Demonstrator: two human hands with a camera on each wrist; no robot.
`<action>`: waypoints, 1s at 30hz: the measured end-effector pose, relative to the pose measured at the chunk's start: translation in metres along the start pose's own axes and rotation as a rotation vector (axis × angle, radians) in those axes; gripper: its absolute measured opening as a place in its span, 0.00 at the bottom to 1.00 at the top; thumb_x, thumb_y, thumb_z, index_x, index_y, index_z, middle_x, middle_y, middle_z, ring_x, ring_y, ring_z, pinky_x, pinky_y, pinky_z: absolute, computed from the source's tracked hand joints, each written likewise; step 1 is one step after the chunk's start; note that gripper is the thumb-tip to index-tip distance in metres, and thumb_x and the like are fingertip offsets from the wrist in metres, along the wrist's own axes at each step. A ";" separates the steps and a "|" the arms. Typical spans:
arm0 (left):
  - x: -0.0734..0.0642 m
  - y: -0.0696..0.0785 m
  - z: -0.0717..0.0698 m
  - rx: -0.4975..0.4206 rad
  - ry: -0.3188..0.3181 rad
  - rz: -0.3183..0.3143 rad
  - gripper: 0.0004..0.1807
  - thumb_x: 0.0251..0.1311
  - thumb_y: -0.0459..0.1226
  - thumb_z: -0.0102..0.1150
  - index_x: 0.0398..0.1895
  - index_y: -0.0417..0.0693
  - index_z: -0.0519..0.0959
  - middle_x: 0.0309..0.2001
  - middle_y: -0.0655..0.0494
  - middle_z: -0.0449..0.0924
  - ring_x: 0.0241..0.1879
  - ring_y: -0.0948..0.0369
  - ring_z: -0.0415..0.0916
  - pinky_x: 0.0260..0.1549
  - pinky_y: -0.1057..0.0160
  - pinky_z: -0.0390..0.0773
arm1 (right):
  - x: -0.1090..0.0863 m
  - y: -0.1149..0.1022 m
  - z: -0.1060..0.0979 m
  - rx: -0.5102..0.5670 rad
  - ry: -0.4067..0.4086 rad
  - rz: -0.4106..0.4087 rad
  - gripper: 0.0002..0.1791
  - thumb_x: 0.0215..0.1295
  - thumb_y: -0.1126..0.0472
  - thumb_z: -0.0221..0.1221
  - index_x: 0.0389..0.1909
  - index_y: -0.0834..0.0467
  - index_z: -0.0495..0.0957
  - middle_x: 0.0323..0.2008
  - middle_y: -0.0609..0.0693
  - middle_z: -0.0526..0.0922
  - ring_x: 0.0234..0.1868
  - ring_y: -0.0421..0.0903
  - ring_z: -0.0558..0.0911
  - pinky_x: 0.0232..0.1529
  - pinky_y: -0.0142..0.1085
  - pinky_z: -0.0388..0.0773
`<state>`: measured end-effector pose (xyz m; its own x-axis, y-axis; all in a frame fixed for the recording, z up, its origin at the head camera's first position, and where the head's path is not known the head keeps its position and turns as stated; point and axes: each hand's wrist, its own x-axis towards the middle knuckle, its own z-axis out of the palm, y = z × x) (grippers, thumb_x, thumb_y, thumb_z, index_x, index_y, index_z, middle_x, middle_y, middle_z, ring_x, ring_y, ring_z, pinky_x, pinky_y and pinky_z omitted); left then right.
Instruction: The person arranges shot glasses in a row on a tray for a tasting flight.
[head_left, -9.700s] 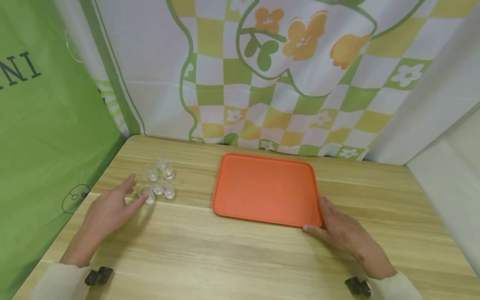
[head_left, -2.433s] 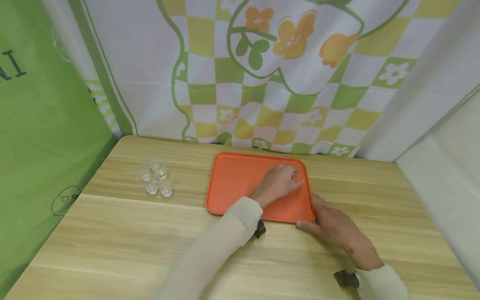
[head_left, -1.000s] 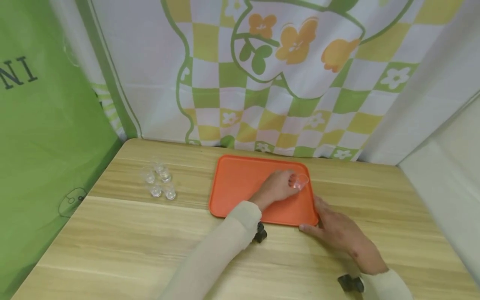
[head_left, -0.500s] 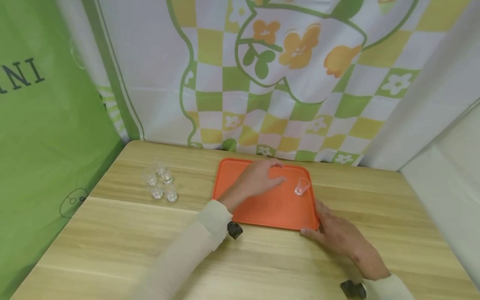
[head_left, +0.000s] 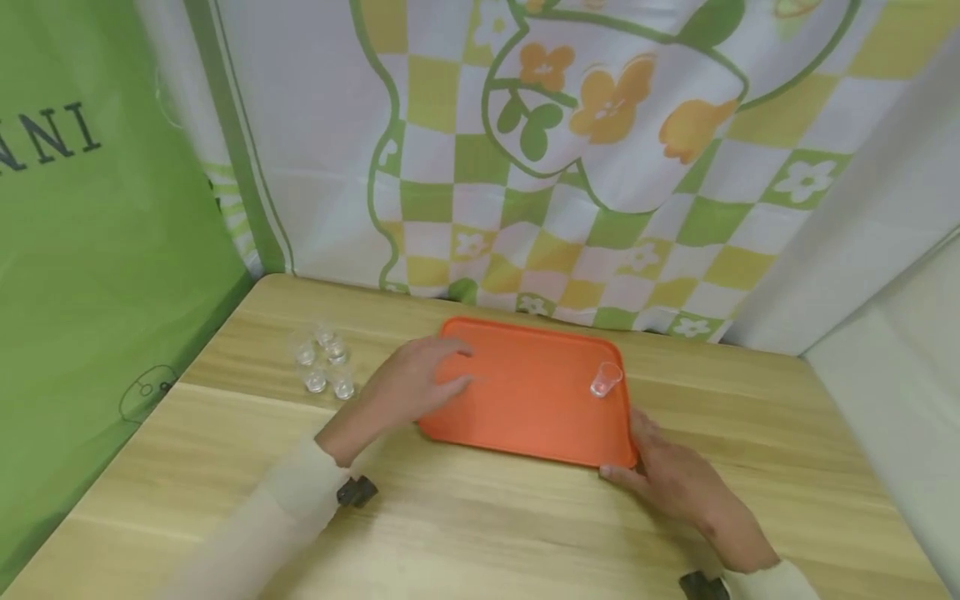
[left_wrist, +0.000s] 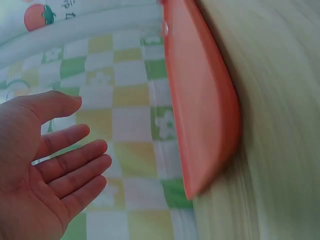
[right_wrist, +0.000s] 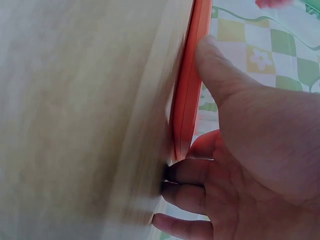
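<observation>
A small clear shot glass (head_left: pixel 606 379) stands near the right end of the orange tray (head_left: pixel 525 392). My left hand (head_left: pixel 412 379) is over the tray's left edge, holding nothing, its thumb and fingers spread apart. In the left wrist view, the left palm (left_wrist: pixel 35 165) shows bare, beside the tray (left_wrist: pixel 200 90). At the tray's near right corner, my right hand (head_left: pixel 678 479) touches the rim, thumb along the front edge and fingers by the right side. The right wrist view shows its thumb (right_wrist: pixel 220 67) against the tray's edge (right_wrist: pixel 187 100).
Several more clear shot glasses (head_left: pixel 322 362) stand grouped on the left part of the wooden table (head_left: pixel 480 533). A checkered, flowered cloth (head_left: pixel 525 200) hangs behind the table, a green cloth (head_left: pixel 97 275) along its left side.
My left hand, first by the grouped glasses, carried one shot glass onto the tray's right end, let go of it and drew back left. My right hand stays at the tray corner.
</observation>
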<state>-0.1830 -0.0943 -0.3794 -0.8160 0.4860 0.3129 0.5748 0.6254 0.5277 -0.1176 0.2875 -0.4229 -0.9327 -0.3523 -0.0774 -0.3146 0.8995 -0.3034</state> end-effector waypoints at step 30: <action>-0.085 -0.067 -0.075 0.147 0.258 -0.133 0.21 0.65 0.37 0.70 0.57 0.37 0.80 0.55 0.39 0.82 0.58 0.40 0.76 0.58 0.38 0.73 | 0.000 0.000 -0.002 0.007 0.014 -0.003 0.57 0.70 0.33 0.58 0.78 0.73 0.49 0.73 0.74 0.59 0.71 0.71 0.65 0.65 0.64 0.67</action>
<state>-0.1561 -0.2235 -0.3819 -0.8620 0.2352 0.4490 0.4498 0.7634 0.4635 -0.1180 0.2884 -0.4209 -0.9343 -0.3509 -0.0633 -0.3157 0.8966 -0.3105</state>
